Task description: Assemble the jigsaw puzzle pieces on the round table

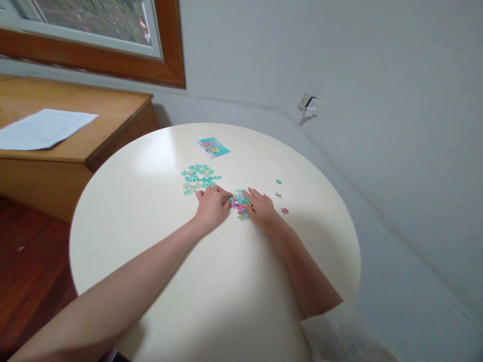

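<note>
A partly joined jigsaw puzzle (239,201) in teal, pink and yellow lies on the white round table (158,271), between my two hands. My left hand (214,205) is at the puzzle's left edge, its thumb and index finger pinched on a small teal puzzle piece (229,199) that the fingers partly cover. Resting over the puzzle's right side, my right hand (261,208) has its fingers apart and hides part of the picture. A spread of loose, mostly teal puzzle pieces (199,173) lies just beyond my left hand.
Three single pieces, a green one (278,182), a pale multicoloured one (278,195) and a pink one (285,211), lie right of my right hand. A picture card (213,147) is farther back. A wooden bench (124,113) with white paper (49,129) stands left, walls behind and right.
</note>
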Motion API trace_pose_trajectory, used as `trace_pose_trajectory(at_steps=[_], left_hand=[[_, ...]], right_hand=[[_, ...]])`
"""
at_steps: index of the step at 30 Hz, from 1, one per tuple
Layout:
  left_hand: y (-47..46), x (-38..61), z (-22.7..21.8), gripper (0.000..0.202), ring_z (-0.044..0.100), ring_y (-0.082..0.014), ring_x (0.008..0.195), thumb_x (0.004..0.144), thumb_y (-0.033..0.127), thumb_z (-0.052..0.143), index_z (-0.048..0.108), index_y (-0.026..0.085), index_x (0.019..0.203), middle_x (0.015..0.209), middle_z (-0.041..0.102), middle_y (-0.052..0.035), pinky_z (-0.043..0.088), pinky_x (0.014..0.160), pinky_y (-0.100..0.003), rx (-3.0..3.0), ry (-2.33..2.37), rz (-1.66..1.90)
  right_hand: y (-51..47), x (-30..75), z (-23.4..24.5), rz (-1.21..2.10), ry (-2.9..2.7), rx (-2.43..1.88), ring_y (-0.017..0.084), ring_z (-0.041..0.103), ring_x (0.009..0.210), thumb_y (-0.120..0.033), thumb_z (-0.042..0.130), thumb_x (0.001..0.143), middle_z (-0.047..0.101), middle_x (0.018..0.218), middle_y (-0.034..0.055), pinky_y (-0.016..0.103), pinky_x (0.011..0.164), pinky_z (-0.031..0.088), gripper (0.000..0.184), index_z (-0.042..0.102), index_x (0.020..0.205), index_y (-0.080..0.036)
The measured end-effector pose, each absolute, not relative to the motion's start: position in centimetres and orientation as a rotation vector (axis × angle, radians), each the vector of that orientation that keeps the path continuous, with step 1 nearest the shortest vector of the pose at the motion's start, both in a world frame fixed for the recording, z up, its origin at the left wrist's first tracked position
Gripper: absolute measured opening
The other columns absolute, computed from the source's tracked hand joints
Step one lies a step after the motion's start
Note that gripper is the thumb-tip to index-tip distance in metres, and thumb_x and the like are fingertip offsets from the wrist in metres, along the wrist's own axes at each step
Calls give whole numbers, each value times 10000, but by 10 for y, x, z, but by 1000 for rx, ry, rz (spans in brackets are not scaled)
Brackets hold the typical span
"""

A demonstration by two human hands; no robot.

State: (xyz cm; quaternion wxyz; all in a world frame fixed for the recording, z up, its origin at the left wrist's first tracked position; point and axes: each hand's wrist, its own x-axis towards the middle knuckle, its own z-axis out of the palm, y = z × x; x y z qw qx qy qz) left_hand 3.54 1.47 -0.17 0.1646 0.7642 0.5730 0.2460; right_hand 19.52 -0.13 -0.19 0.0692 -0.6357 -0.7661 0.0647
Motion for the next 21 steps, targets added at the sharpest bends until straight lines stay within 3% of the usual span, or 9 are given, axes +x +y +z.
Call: trace_pose_trajectory(at_steps=[21], left_hand=[[13, 36, -5, 321, 510, -210, 958, 735, 80, 424, 699, 231, 802, 920, 597, -50, 265, 803, -386, 2167, 1558, 855]], right_hand=[[-1, 196, -1, 256, -2296, -1901, 208, 300, 1326, -273, 348, 897, 358, 1428, 99, 443, 1078, 224, 455, 404, 1337, -170]])
